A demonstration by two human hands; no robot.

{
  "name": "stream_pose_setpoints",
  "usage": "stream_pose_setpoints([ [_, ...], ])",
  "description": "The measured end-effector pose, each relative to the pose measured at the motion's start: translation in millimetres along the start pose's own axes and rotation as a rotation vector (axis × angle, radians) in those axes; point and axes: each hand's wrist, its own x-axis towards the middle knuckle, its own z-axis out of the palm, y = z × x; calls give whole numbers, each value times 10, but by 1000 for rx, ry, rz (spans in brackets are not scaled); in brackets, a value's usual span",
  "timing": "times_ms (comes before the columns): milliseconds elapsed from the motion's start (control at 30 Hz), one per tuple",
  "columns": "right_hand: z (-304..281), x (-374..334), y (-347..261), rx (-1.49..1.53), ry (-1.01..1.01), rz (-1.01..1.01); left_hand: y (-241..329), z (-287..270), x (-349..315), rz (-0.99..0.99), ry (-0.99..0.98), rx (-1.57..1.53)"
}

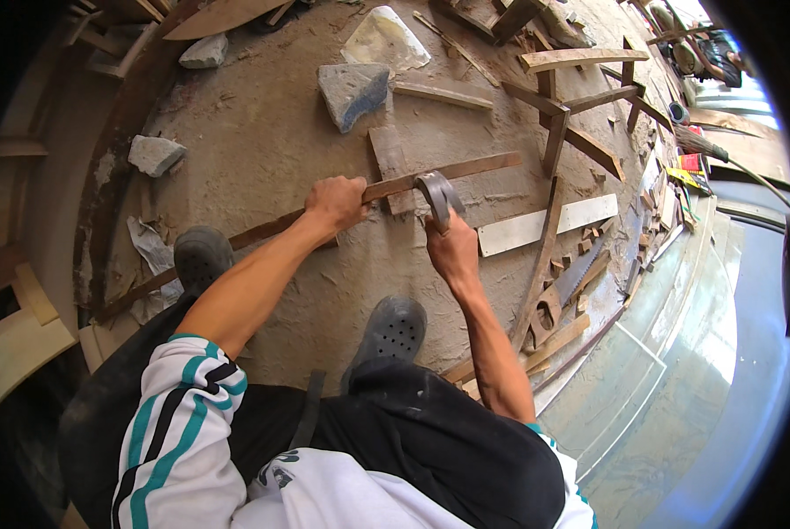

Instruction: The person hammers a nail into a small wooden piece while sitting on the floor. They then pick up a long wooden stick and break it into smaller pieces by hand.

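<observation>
Left hand [336, 204] curled tight round the wooden batten [391, 186], mid-frame; right hand [454, 251] closed round a pincer-like metal tool [428, 189]. Pin batten firmly, keep fingertips clear.

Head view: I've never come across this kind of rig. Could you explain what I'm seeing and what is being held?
There is no robot here, only a person's two bare hands. The picture comes from a fisheye camera worn on the head, looking down, so straight edges bend near the rim. The left hand grips a long wooden strip. The right hand holds a dark, curved metal tool at the strip; its exact type is unclear. On the dusty ground lie a bluish-grey stone, a white board and a handsaw.
</observation>
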Motion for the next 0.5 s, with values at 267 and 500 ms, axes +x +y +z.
stream_pose_setpoints([
  [267, -341, -115, -370, 111, 216, -83, -9, -30, -91, -6, -7, 11],
  [500, -14, -76, 114, -27, -51, 235, -17, 36, -149, 31, 29, 31],
])
